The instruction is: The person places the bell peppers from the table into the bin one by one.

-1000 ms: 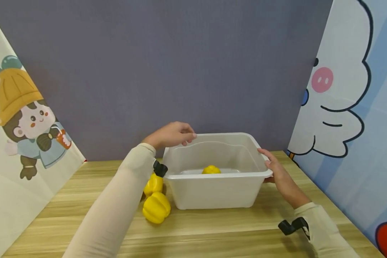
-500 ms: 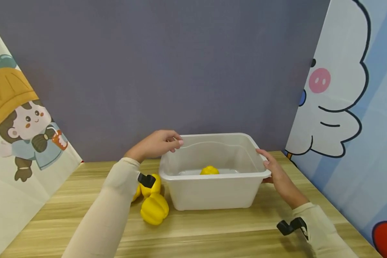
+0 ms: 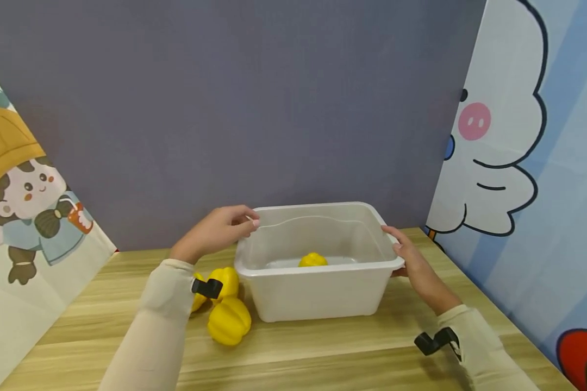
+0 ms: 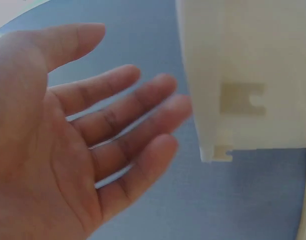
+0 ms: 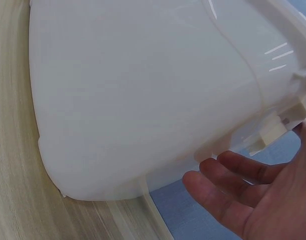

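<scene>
A white plastic bin (image 3: 318, 293) stands on the wood-patterned table, with one yellow bell pepper (image 3: 313, 259) inside. My right hand (image 3: 413, 260) grips the rim at its right end; in the right wrist view the fingers (image 5: 217, 195) curl below the rim, by the outer wall. My left hand (image 3: 215, 231) hovers at the far left corner, its fingers loosely bent and holding nothing. In the left wrist view that hand's palm and spread fingers (image 4: 118, 115) are beside the white bin (image 4: 252, 60); contact cannot be told. A yellow bell pepper (image 3: 229, 320) lies left of the bin, below the left forearm.
Two more yellow bell peppers lie behind that one, a whole one (image 3: 226, 282) and one partly hidden (image 3: 198, 293) by the left wrist and its black camera mount (image 3: 207, 288). A grey panel (image 3: 274, 108) rises behind the table (image 3: 293, 353), with cartoon-printed sheets on both sides.
My left hand has moved left and down, from above the bin's back rim to its far left corner. The right hand keeps its grip on the rim. The view has shifted slightly.
</scene>
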`<state>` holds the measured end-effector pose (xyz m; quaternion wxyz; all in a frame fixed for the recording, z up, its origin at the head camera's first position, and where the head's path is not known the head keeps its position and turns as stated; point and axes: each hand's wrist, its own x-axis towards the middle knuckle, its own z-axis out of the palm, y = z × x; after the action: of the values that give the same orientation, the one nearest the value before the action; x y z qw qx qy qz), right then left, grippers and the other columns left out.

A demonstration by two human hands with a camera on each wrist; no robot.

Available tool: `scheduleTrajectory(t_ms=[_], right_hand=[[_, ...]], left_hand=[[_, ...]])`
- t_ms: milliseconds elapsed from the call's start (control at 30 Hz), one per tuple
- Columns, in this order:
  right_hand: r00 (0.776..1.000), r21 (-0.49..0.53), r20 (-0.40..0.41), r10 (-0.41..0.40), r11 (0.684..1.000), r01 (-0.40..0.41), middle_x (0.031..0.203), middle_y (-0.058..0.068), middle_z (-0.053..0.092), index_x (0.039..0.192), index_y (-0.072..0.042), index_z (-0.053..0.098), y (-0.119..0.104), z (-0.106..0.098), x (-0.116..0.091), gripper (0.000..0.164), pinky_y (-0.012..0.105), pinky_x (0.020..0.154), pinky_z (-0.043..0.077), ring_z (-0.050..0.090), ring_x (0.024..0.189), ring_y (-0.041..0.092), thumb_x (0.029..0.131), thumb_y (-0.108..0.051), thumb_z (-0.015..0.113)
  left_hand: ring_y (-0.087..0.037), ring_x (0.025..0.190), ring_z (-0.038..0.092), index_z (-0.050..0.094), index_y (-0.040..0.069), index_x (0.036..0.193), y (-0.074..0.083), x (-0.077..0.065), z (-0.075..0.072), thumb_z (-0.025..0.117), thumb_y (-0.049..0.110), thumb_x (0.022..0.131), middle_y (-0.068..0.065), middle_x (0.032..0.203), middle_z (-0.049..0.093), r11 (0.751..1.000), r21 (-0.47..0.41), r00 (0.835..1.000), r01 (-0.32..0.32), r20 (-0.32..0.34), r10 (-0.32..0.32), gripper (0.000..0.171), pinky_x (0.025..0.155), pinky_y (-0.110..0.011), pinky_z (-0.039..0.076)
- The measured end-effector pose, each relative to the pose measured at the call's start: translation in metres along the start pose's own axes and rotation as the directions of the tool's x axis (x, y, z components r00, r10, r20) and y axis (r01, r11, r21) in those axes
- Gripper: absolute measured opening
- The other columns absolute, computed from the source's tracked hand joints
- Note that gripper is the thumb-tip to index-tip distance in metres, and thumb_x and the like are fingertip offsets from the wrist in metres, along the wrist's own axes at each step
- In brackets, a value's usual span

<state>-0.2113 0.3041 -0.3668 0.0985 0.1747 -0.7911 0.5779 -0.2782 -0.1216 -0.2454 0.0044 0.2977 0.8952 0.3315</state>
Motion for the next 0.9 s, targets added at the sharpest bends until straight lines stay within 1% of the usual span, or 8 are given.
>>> scheduleTrajectory(t_ms=[100,167,233,367,533,633,767,900], right_hand=[[1.0,0.009,0.011,0.001,1.0,-0.001,0.139,0.027,0.04,0.159,-0.012,0.021,0.001,0.003,0.002,0.055,0.049,0.078,0.053,0.059,0.104,0.022,0.109,-0.035,0.028],[1.0,0.007,0.018,-0.001,1.0,0.001,0.139,0.026,0.04,0.159,-0.012,0.021,0.001,0.004,0.003,0.055,0.049,0.078,0.053,0.059,0.105,0.026,0.109,-0.035,0.028],[1.0,0.005,0.021,-0.001,1.0,0.001,0.14,0.026,0.04,0.159,-0.012,0.02,0.002,0.005,0.003,0.055,0.049,0.078,0.053,0.058,0.106,0.029,0.109,-0.034,0.028],[1.0,-0.014,0.01,0.002,1.0,-0.002,0.14,0.026,0.04,0.159,-0.013,0.019,0.002,0.004,0.001,0.054,0.048,0.077,0.053,0.058,0.106,0.027,0.11,-0.034,0.027],[1.0,-0.005,0.004,0.011,1.0,-0.011,0.141,0.025,0.04,0.159,-0.013,0.019,0.003,0.003,-0.003,0.054,0.049,0.078,0.053,0.058,0.107,0.025,0.11,-0.034,0.027],[1.0,-0.01,0.004,0.009,1.0,-0.009,0.144,0.024,0.037,0.159,-0.013,0.019,0.003,0.002,-0.004,0.054,0.048,0.078,0.053,0.057,0.109,0.026,0.11,-0.033,0.027],[1.0,-0.021,-0.003,0.005,1.0,-0.006,0.143,0.024,0.038,0.159,-0.013,0.019,0.001,0.001,-0.003,0.054,0.047,0.077,0.053,0.057,0.108,0.025,0.11,-0.034,0.027],[1.0,-0.028,-0.007,0.006,1.0,-0.006,0.141,0.023,0.039,0.159,-0.013,0.02,0.0,0.0,-0.004,0.053,0.044,0.076,0.053,0.057,0.106,0.024,0.11,-0.033,0.026]], left_hand=[[-0.021,0.098,0.066,0.066,0.017,0.123,-0.008,-0.009,0.0,0.058,0.037,0.102,-0.003,0.107,0.07,0.999,-0.041,0.998,-0.002,-0.063,0.0,0.03,0.086,-0.042,0.054],[-0.021,0.097,0.066,0.065,0.016,0.123,-0.013,-0.015,0.0,0.059,0.037,0.102,-0.005,0.108,0.07,0.998,-0.068,0.996,-0.003,-0.091,-0.003,0.03,0.087,-0.042,0.054],[-0.02,0.096,0.066,0.066,0.016,0.123,-0.017,-0.018,0.001,0.059,0.038,0.102,-0.007,0.108,0.07,0.997,-0.08,0.994,-0.006,-0.105,-0.003,0.031,0.088,-0.042,0.053],[-0.019,0.095,0.067,0.066,0.015,0.123,-0.021,-0.021,0.004,0.059,0.041,0.101,-0.007,0.109,0.071,0.996,-0.092,0.991,-0.009,-0.136,-0.003,0.034,0.091,-0.045,0.052],[-0.021,0.102,0.065,0.065,0.013,0.126,-0.028,-0.028,0.007,0.058,0.043,0.102,-0.004,0.118,0.069,0.995,-0.096,0.984,-0.009,-0.179,-0.009,0.039,0.093,-0.049,0.049],[-0.023,0.103,0.063,0.065,0.015,0.126,-0.033,-0.035,0.009,0.057,0.044,0.102,-0.002,0.118,0.068,0.997,-0.077,0.977,-0.008,-0.214,-0.008,0.038,0.091,-0.047,0.049],[-0.024,0.101,0.062,0.065,0.017,0.124,-0.038,-0.043,0.01,0.056,0.044,0.102,-0.002,0.117,0.068,0.998,-0.065,0.966,-0.006,-0.258,-0.011,0.036,0.087,-0.044,0.05],[-0.024,0.102,0.063,0.065,0.017,0.125,-0.042,-0.049,0.011,0.055,0.044,0.103,-0.003,0.119,0.068,0.998,-0.064,0.964,0.002,-0.264,-0.019,0.036,0.087,-0.045,0.05]])
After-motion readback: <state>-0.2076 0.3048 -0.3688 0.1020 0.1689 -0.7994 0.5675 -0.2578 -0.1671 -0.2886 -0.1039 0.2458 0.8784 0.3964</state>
